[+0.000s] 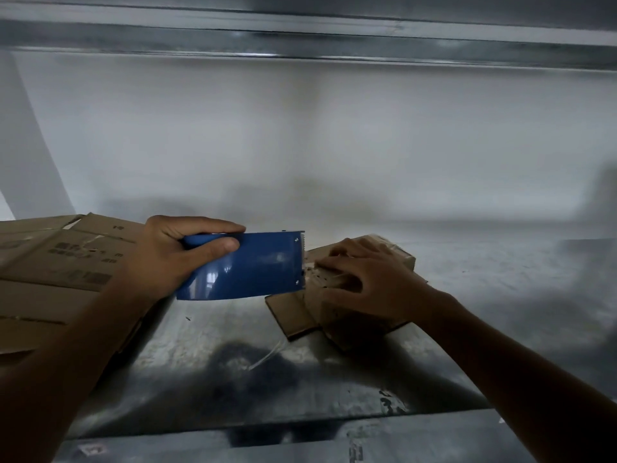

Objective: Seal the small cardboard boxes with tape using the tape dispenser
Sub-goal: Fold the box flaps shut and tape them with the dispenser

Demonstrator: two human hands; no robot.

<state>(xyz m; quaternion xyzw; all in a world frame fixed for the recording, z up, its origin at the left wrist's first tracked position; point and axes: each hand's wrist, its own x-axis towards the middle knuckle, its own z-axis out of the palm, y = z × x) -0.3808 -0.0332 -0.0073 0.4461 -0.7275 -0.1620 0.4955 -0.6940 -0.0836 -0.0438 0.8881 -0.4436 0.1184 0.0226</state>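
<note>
Left hand (167, 259) is wrapped around the handle end of the blue tape dispenser (247, 269), thumb on top and fingers curled under, holding it up off the surface and roughly level. Its toothed cutter end points right and sits just beside the small cardboard box (402, 257); can't really tell if it's actually touching the box or not, it's a bit blurry there.

Right hand (370, 282) lies flat on top of that box, fingers spread and fairly straight, pressing down on the top flaps rather than grabbing anything. The box sits on the grey metal shelf surface (233, 362), a little right of centre, with one loose flap (290, 315) sticking out flat at its near left side.

Off to the left is a big flattened cardboard carton (66, 262) with printed marks on it, under the left forearm. A thin pale strand (267, 357) lies on the metal near the flap. Overhead is a metal shelf beam (300, 38), white wall behind.
</note>
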